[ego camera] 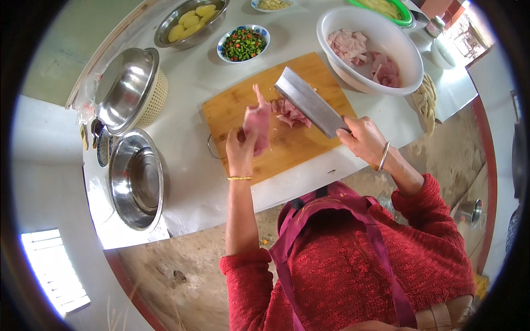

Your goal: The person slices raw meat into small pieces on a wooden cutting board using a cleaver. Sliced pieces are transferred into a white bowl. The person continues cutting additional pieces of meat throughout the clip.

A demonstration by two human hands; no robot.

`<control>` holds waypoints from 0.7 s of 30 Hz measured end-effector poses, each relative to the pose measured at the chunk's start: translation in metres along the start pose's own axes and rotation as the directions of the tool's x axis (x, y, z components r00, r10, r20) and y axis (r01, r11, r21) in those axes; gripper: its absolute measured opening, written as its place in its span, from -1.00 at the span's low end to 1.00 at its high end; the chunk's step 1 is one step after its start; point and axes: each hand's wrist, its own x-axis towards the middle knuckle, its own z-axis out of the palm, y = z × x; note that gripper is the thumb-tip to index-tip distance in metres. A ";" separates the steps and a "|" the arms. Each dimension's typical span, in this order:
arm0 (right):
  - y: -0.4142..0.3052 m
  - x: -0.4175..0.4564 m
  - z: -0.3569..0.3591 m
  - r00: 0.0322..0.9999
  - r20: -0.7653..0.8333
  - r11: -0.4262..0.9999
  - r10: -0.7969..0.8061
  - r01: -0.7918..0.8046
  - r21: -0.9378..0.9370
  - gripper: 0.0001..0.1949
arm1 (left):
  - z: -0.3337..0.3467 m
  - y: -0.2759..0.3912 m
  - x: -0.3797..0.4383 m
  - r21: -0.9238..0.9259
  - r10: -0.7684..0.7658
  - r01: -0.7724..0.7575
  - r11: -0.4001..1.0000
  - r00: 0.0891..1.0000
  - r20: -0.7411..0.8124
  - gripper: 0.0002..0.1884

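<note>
My left hand (241,149) grips a strip of raw meat (257,126) over the left part of a wooden cutting board (319,70). A metal cleaver (308,101) is in my right hand (361,138), which holds it by the handle. Its broad blade slants up and to the left above the board, and partly covers a small pile of sliced raw meat (291,114). Beyond the board's right corner, a white plastic basin (410,62) holds two heaps of sliced meat, one paler (347,44) and one pinker (386,71).
Behind the board stand a bowl of chopped green and red peppers (243,44) and a steel bowl (165,31) of peeled potatoes. Left are a steel bowl on a perforated basket (154,93) and a steel basin (159,194). A cloth (426,99) hangs at the table's right edge.
</note>
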 end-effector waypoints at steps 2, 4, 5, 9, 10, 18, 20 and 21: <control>-0.004 0.001 0.004 0.998 0.016 0.997 -0.056 0.057 -0.057 -0.78 | -0.003 -0.026 -0.013 0.288 0.063 -0.042 0.957 0.996 -0.067 -0.69; -0.007 0.004 0.013 0.989 0.048 0.981 -0.143 0.148 -0.126 -0.79 | -0.001 -0.031 -0.023 0.411 0.175 -0.088 0.907 0.968 -0.179 -0.74; -0.009 0.006 0.018 0.978 0.082 0.965 -0.192 0.203 -0.163 -0.80 | 0.000 -0.032 -0.024 0.422 0.174 -0.085 0.903 0.969 -0.177 -0.75; -0.030 0.027 0.028 0.925 0.247 0.892 -0.287 0.353 -0.284 -0.83 | 0.007 -0.032 -0.025 0.471 0.222 -0.100 0.877 0.952 -0.210 -0.78; -0.036 0.033 0.029 0.914 0.294 0.881 -0.278 0.365 -0.300 -0.83 | 0.008 -0.032 -0.027 0.489 0.242 -0.106 0.866 0.944 -0.225 -0.79; -0.078 0.075 0.077 0.888 0.416 0.813 -0.197 0.385 -0.437 -0.82 | 0.021 -0.033 -0.033 0.521 0.268 -0.135 0.843 0.945 -0.189 -0.85; -0.077 0.079 0.093 0.897 0.367 0.826 -0.247 0.393 -0.405 -0.81 | 0.019 -0.033 -0.042 0.532 0.271 -0.149 0.834 0.950 -0.157 -0.87; -0.078 0.081 0.094 0.898 0.365 0.829 -0.245 0.390 -0.401 -0.80 | 0.016 -0.034 -0.045 0.449 0.272 -0.159 0.879 0.942 -0.198 -0.88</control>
